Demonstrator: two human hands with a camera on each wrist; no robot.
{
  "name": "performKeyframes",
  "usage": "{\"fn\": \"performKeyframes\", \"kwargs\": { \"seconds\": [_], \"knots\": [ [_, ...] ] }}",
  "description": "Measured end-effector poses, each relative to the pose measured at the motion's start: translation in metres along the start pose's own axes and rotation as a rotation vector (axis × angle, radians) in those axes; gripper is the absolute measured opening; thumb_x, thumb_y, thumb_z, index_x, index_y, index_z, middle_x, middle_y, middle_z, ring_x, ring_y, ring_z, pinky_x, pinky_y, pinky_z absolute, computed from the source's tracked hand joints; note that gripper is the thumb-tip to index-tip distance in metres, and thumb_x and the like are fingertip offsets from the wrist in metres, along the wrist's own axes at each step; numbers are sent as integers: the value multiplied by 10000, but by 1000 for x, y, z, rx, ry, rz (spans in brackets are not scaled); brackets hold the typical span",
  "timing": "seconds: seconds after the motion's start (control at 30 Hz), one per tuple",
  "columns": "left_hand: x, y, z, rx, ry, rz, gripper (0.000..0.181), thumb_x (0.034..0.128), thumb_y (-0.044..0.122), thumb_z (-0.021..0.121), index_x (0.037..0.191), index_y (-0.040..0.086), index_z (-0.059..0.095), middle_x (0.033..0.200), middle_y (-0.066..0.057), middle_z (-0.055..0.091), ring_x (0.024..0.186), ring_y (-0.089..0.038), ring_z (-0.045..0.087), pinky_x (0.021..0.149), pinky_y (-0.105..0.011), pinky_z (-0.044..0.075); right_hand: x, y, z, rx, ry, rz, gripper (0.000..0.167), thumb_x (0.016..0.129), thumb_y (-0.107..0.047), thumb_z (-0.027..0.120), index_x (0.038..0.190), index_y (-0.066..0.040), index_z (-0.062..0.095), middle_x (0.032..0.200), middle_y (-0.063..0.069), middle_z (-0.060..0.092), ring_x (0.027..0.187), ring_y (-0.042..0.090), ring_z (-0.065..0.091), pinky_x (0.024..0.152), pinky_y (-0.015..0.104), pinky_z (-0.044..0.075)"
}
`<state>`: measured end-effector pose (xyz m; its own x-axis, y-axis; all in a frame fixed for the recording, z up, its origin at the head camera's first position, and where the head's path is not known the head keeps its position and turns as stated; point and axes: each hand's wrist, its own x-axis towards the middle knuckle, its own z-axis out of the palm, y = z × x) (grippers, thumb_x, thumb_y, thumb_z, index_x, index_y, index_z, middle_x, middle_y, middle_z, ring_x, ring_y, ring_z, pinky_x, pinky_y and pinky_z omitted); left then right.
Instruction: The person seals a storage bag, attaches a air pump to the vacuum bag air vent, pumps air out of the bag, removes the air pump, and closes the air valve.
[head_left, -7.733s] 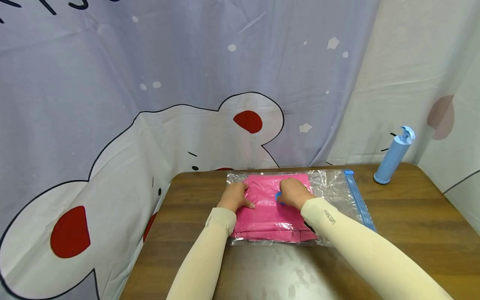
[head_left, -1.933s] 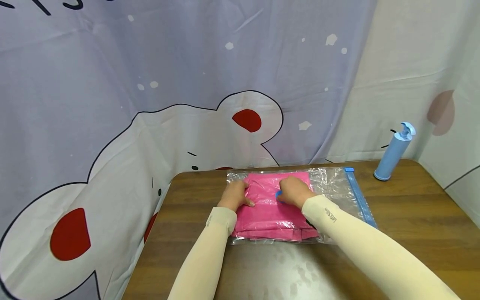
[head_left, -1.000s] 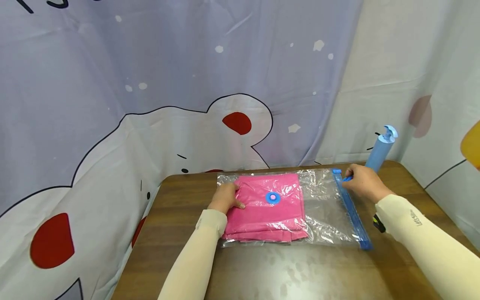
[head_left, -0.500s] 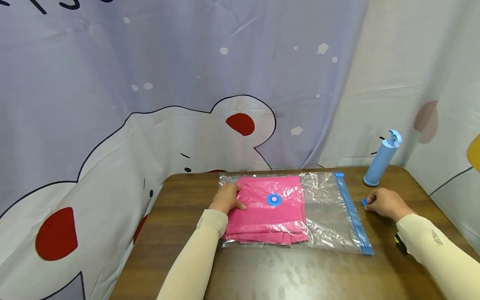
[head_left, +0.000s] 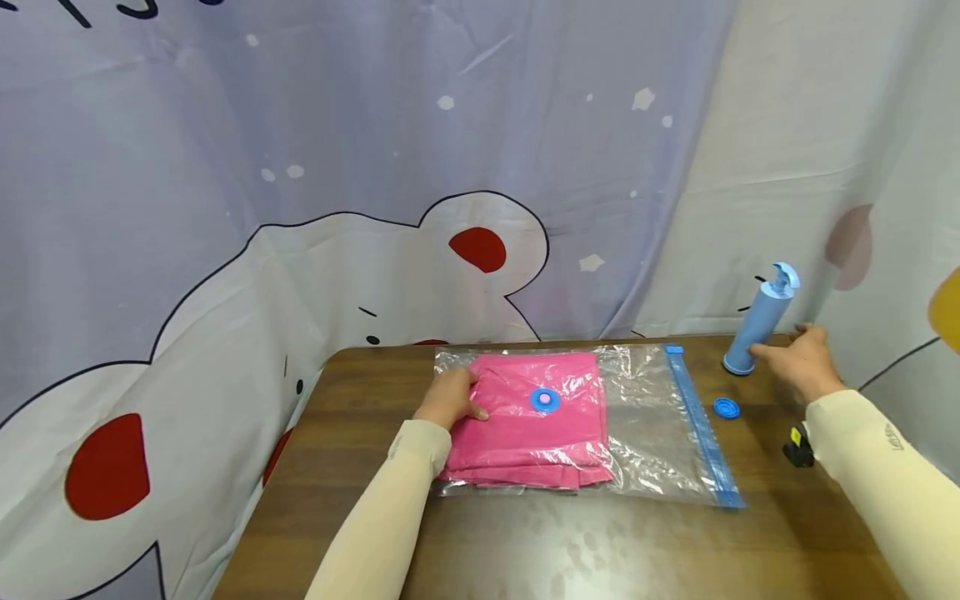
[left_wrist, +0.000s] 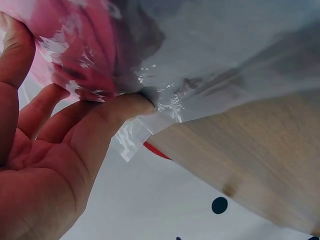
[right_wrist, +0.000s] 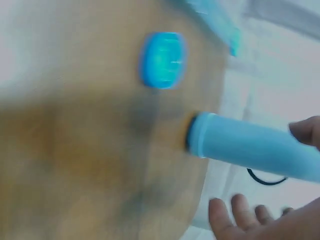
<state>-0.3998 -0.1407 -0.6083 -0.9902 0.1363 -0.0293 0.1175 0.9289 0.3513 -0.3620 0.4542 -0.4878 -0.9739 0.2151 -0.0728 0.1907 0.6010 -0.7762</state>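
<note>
A clear vacuum storage bag [head_left: 648, 417] lies on the table with folded pink cloth [head_left: 525, 442] inside it. A blue round valve [head_left: 545, 400] with a pale centre sits over the cloth. My left hand [head_left: 448, 396] rests on the bag's left edge, fingers spread and touching the film in the left wrist view. My right hand [head_left: 802, 362] is beside a light blue hand pump [head_left: 757, 325] with a curved top, its thumb close to the barrel; contact is unclear. A blue round valve cap [head_left: 726, 407] lies on the table between the bag and the right hand.
The bag's blue zip strip [head_left: 705, 433] runs along its right side. The wooden table [head_left: 360, 517] ends at the patterned curtain [head_left: 360, 283] behind. A black device [head_left: 798, 447] is on the right wrist.
The right hand lifted the blue cap off the valve, carried it right, set it on the table and let go. It then moved to the pump. The left hand stayed on the bag.
</note>
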Motion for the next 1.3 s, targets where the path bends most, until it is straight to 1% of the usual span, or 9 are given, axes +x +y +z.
{"fn": "performKeyframes", "kwargs": {
  "seconds": [0.1, 0.2, 0.3, 0.57, 0.77, 0.9, 1.0, 1.17, 1.3],
  "knots": [
    [-2, -4, 2, -3, -9, -9, 885, 687, 426, 1113, 1457, 138, 782, 1376, -104, 823, 1225, -307, 759, 1154, -528, 620, 10, -5, 1, 196, -4, 14, 1168, 1112, -365, 650, 1727, 20, -265, 1866, 353, -105, 1716, 649, 54, 1404, 740, 177],
    [-2, -2, 6, 0, -21, 10, 896, 691, 453, 1105, 1465, 144, 777, 1391, -117, 818, 1261, -339, 763, 1164, -533, 615, 14, -7, 1, 284, -7, 1, 1179, 1123, -308, 649, 1723, -70, -338, 1883, 269, -189, 1749, 575, -35, 1435, 696, 106],
    [0, 2, 9, -15, -29, 31, 905, 698, 448, 1103, 1476, 129, 767, 1414, -139, 807, 1302, -369, 752, 1187, -547, 600, 13, -8, 1, 330, -12, -4, 1165, 1132, -226, 633, 1715, -125, -370, 1869, 281, -226, 1750, 560, -75, 1438, 691, 77],
    [2, 7, 9, -8, -36, 1, 880, 704, 427, 1104, 1457, 112, 774, 1392, -102, 817, 1221, -272, 750, 1165, -508, 617, 16, -4, 9, 293, -33, -44, 989, 1147, -115, 517, 1698, 31, -290, 1798, 466, -145, 1703, 667, -41, 1393, 774, 69],
    [0, 3, 7, -29, -20, 4, 850, 684, 415, 1111, 1401, 85, 798, 1312, -105, 838, 1104, -243, 746, 1116, -505, 636, 18, -9, 5, 206, -53, -66, 924, 1176, -223, 495, 1706, 122, -179, 1783, 507, -60, 1672, 722, 59, 1354, 827, 166],
    [-6, 7, -1, -34, 7, -14, 787, 679, 420, 1112, 1347, 116, 827, 1258, -83, 852, 1092, -244, 759, 1088, -491, 644, 13, -38, -1, 130, -64, -142, 948, 1180, -372, 523, 1719, 175, -34, 1796, 491, 43, 1652, 728, 169, 1314, 841, 260],
    [-10, 11, -6, -25, 10, -38, 789, 676, 431, 1110, 1355, 145, 828, 1282, -67, 850, 1141, -247, 766, 1088, -491, 643, 6, -71, 5, 115, -99, -207, 965, 1176, -414, 558, 1746, 139, 10, 1814, 455, 106, 1658, 691, 236, 1310, 810, 319],
    [-7, 9, -4, -50, -2, -83, 841, 643, 411, 1127, 1371, 123, 820, 1316, -106, 838, 1172, -287, 758, 1113, -517, 639, -15, -121, 45, 91, -185, -320, 922, 1133, -404, 702, 1768, 56, 216, 1768, 398, 365, 1598, 604, 456, 1267, 719, 455],
    [-2, 5, -1, -42, 0, -66, 831, 663, 447, 1115, 1371, 127, 820, 1322, -99, 834, 1174, -281, 752, 1104, -531, 645, -37, -154, 87, 127, -246, -372, 809, 1091, -372, 780, 1685, 42, 420, 1648, 360, 550, 1484, 509, 607, 1149, 532, 575]
  ]
}}
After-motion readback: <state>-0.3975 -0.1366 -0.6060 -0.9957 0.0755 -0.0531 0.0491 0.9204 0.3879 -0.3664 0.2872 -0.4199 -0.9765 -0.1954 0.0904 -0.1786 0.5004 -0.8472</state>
